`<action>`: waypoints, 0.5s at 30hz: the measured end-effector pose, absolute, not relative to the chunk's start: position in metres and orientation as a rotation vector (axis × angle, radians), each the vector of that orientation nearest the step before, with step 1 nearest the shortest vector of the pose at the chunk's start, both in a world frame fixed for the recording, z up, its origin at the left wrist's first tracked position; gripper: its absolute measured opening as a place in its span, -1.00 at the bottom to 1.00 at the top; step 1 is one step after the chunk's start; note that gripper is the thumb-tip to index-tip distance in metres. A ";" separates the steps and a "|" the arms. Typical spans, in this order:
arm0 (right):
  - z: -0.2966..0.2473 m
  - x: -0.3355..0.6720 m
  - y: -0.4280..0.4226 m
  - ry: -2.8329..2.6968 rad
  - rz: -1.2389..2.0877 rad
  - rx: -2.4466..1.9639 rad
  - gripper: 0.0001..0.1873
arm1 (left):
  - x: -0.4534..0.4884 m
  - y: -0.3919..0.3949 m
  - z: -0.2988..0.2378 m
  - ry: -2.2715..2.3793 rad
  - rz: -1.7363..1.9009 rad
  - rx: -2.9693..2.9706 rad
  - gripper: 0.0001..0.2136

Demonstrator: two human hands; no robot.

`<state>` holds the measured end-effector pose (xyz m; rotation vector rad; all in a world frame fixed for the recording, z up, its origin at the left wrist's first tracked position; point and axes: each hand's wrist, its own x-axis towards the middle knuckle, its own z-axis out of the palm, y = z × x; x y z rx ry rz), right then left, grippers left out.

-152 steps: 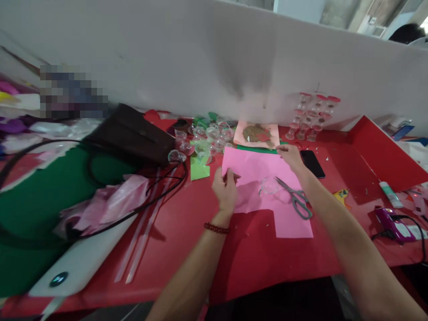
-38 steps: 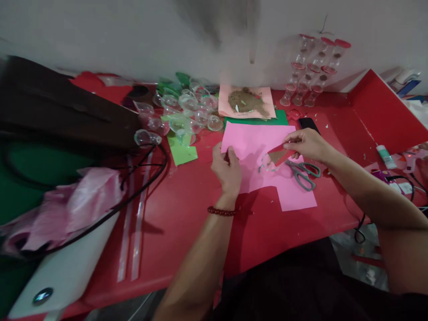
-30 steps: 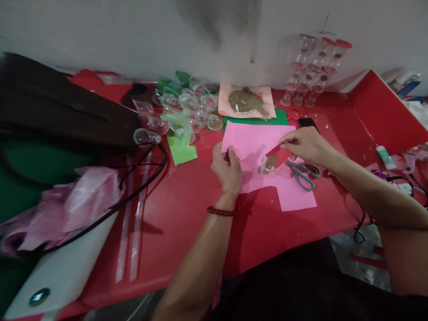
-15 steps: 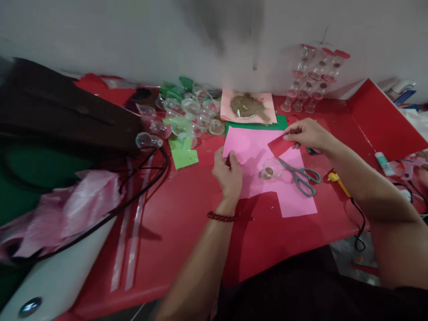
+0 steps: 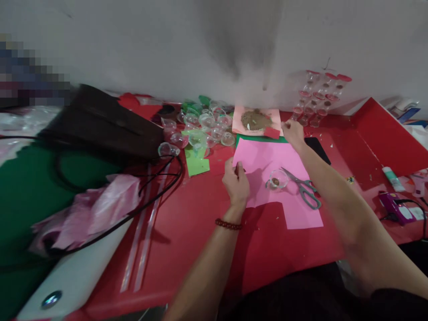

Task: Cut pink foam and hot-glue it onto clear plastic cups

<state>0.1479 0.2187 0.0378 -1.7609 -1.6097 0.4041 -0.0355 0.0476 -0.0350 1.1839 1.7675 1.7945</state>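
Observation:
My left hand (image 5: pixel 236 183), with a beaded bracelet at the wrist, is closed beside the left edge of a pink paper sheet (image 5: pixel 256 151). A small dark red bit shows at its fingers, too small to name. My right hand (image 5: pixel 293 133) has its fingers drawn together at the right edge of the light pink paper (image 5: pixel 238 120) under a sand pile (image 5: pixel 256 119); what they hold, if anything, is hidden. Just left of its fingertips lies a red paper piece (image 5: pixel 272 133). A clear plastic cup piece (image 5: pixel 278 179) and grey scissors (image 5: pixel 306 191) rest on the pink sheet.
Clear plastic cup pieces (image 5: pixel 207 120) cluster at the back left, by a dark bag (image 5: pixel 103 125). Joined hourglass shapes (image 5: pixel 314 98) stand against the wall. A black phone (image 5: pixel 317 149), a glue tube (image 5: pixel 393 179) and a purple power strip (image 5: pixel 396 207) are right. Black cable (image 5: pixel 157 196) crosses left.
My right hand has moved away and left, from above the pink sheet to the sand paper. The red piece it held now lies by the sand. My left hand stays by the sheet's edge.

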 end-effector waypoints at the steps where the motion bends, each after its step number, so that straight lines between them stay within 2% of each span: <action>1: 0.039 0.155 0.208 -1.664 0.356 -1.739 -0.76 | -0.035 0.048 -0.035 1.758 1.829 1.210 -0.79; 2: 0.040 0.163 0.195 -1.701 0.345 -1.693 -0.73 | -0.035 0.047 -0.034 1.738 1.875 1.254 -0.78; 4: 0.040 0.180 0.163 -1.738 0.372 -1.502 -0.81 | -0.036 0.044 -0.029 1.642 1.978 1.411 -0.76; 7: 0.034 0.199 0.106 -1.808 0.291 -1.203 -0.60 | -0.038 0.034 -0.016 1.426 1.964 1.767 -0.77; 11: 0.014 0.211 0.051 -1.854 0.102 -1.027 -0.52 | -0.040 0.020 -0.008 1.199 1.789 2.196 -0.67; 15: -0.003 0.212 0.038 -2.014 0.067 -0.923 -0.37 | -0.042 0.016 -0.012 1.025 1.629 2.481 -0.53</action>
